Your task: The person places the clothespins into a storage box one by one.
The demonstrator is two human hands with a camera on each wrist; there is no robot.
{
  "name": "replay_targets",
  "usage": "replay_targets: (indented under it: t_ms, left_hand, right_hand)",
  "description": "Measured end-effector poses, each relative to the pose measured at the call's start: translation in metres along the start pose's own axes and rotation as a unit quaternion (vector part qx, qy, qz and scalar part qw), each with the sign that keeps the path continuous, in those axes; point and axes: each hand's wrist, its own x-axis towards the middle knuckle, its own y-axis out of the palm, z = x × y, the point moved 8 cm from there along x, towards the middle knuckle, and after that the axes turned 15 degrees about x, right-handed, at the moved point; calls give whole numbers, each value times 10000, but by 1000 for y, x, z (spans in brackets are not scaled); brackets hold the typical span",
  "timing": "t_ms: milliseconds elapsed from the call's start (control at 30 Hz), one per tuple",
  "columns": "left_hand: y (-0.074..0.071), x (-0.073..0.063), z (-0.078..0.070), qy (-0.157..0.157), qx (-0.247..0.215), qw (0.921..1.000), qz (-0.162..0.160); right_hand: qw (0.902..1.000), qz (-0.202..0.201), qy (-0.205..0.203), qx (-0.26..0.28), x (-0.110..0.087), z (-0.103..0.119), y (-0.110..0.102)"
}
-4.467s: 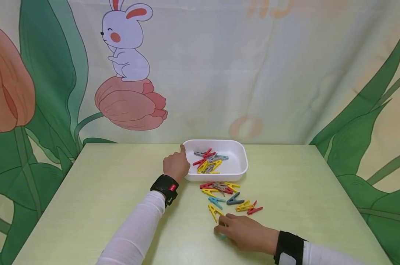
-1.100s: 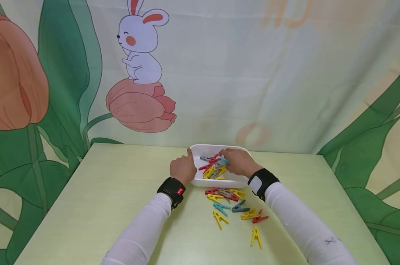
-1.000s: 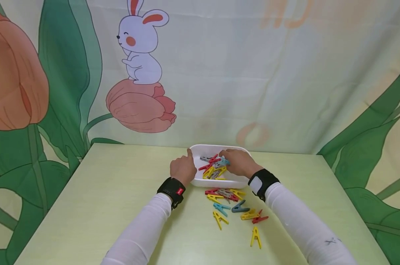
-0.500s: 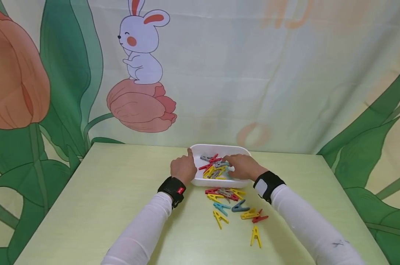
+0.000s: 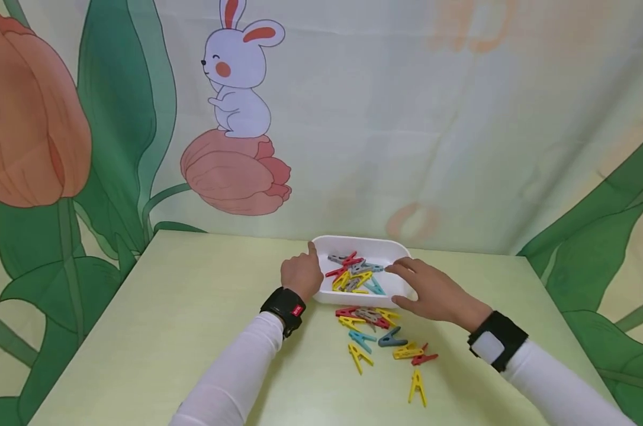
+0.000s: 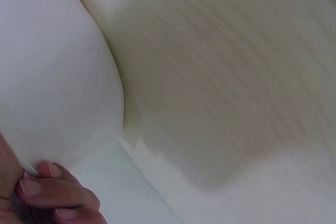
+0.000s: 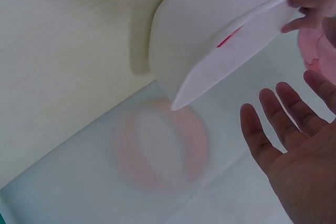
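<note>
A white plastic tray (image 5: 360, 300) at the far side of the table holds several red, grey, yellow and blue clothespins. My left hand (image 5: 302, 276) grips its left rim; in the left wrist view the curled fingers (image 6: 55, 192) hold the edge of the tray wall (image 6: 58, 87). Over the tray's right end, my right hand (image 5: 436, 290) is empty with its fingers apart, as the right wrist view also shows. Just left of its fingertips, a light blue clothespin (image 5: 375, 286) lies inside the tray beside a yellow clothespin (image 5: 362, 277).
Several clothespins lie on the table in front of the tray, among them a dark blue clothespin (image 5: 392, 337), a light blue clothespin (image 5: 361, 339) and a yellow clothespin (image 5: 417, 387) closest to the person. A printed curtain (image 5: 353, 148) hangs behind the table's back edge.
My right hand carried a light blue clothespin from the table into the tray, let go of it and drew back to the right. My left hand has stayed on the rim.
</note>
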Motion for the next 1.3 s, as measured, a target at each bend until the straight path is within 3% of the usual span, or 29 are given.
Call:
replay_targets:
  t_ms: [100,333,667,800,967,1300]
  left_hand:
    - [0,2,0,6,35,10000,-42]
    - [2,0,-2,-15,22,9999,157]
    - [7,4,-2,-18,48,9999,110]
    - [8,3,-1,-15,59,9999,152]
    - [7,4,-1,-39,56,9997,224]
    - [7,3,-2,-36,16,9998,182]
  right_hand:
    - [9999,158,30,55,-23,8,0]
    - [9928,1170,177,185,-70,20,24]
    - [9872,1521,182,452,-107,24,46]
    - [9840,1755,173,255,-118,20,67]
    - [9802,1965,-217,132,-127,21,89]
    - [9811,1882,-395,226,-129,23,99]
